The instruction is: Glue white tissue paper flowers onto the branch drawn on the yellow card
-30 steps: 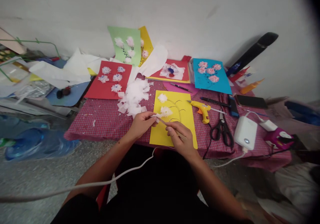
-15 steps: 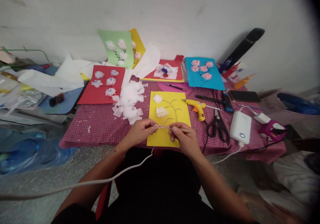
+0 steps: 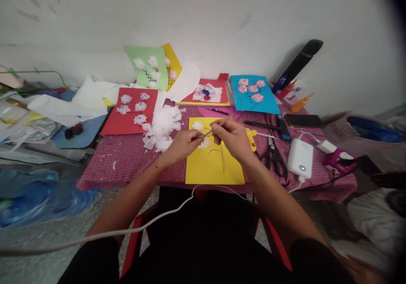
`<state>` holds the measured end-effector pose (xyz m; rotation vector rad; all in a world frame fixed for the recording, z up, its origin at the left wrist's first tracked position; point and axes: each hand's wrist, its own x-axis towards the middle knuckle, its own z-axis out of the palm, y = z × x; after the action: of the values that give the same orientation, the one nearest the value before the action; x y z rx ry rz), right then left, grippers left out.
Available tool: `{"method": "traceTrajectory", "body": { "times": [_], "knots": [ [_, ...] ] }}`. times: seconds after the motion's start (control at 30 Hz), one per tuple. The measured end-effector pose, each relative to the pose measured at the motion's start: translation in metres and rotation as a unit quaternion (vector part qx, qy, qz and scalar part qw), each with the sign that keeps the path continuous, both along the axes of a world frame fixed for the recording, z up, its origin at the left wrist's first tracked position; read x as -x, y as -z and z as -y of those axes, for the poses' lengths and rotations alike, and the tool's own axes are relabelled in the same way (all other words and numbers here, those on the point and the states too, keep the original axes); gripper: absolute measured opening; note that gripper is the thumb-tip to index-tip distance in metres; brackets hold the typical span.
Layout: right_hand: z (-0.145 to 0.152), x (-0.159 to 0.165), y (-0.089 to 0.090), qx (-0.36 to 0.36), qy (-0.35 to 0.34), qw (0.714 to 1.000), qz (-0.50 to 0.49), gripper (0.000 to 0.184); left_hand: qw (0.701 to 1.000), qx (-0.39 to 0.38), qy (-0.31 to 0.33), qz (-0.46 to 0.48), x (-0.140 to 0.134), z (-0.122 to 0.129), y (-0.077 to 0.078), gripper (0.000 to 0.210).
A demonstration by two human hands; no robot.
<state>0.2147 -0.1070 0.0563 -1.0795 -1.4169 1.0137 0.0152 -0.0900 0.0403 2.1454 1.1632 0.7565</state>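
Over the yellow card (image 3: 206, 174), my right hand (image 3: 233, 138) pinches a thin wooden stick (image 3: 209, 131) that slants down to the left. The closed fingertips of my left hand (image 3: 185, 145) meet the stick's lower end; whatever small piece they pinch there is too hidden to make out. The card bears white tissue-paper flowers, one (image 3: 198, 125) near its top left and another partly covered by my hands, plus drawn stems (image 3: 223, 159). Left of the card lies a heap of cut white tissue-paper pieces (image 3: 165, 125).
A yellow glue gun (image 3: 251, 139) lies partly behind my right hand, beside black scissors (image 3: 274, 159). Farther right are a white power bank (image 3: 300, 158) and a phone (image 3: 304, 120). Red (image 3: 130, 123), green (image 3: 144, 59) and blue (image 3: 253, 102) flower cards stand or lie behind. A white cable (image 3: 152, 221) crosses my lap.
Both hands have moved up and away from me over the yellow card. The stick, nearly level before, now slants with its right end raised. The view has shifted slightly.
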Motion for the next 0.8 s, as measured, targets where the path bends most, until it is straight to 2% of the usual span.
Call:
{"method": "traceTrajectory", "body": {
  "times": [0.07, 0.17, 0.3, 0.47, 0.6, 0.8],
  "knots": [
    [-0.006, -0.001, -0.003, -0.010, -0.019, 0.999, 0.032, 0.022, 0.999, -0.038, 0.026, -0.007, 0.000, -0.010, 0.002, 0.018],
    [-0.015, -0.002, 0.000, -0.062, 0.018, 0.985, 0.157, 0.021, 0.992, -0.090, 0.075, -0.055, -0.002, -0.026, 0.011, 0.023],
    [-0.029, 0.000, 0.008, -0.060, 0.047, 0.960, 0.269, 0.020, 0.984, -0.087, 0.091, -0.126, -0.009, -0.044, 0.023, 0.017],
    [-0.038, 0.000, 0.018, -0.019, 0.051, 0.956, 0.288, 0.019, 0.980, -0.046, 0.104, -0.162, -0.011, -0.052, 0.029, 0.019],
    [-0.038, 0.000, 0.023, -0.004, 0.049, 0.956, 0.289, 0.018, 0.977, -0.061, 0.133, -0.156, -0.007, -0.054, 0.033, 0.026],
    [-0.037, 0.002, 0.027, 0.001, 0.038, 0.961, 0.274, 0.020, 0.979, -0.050, 0.129, -0.150, -0.006, -0.055, 0.039, 0.026]
  ]
}}
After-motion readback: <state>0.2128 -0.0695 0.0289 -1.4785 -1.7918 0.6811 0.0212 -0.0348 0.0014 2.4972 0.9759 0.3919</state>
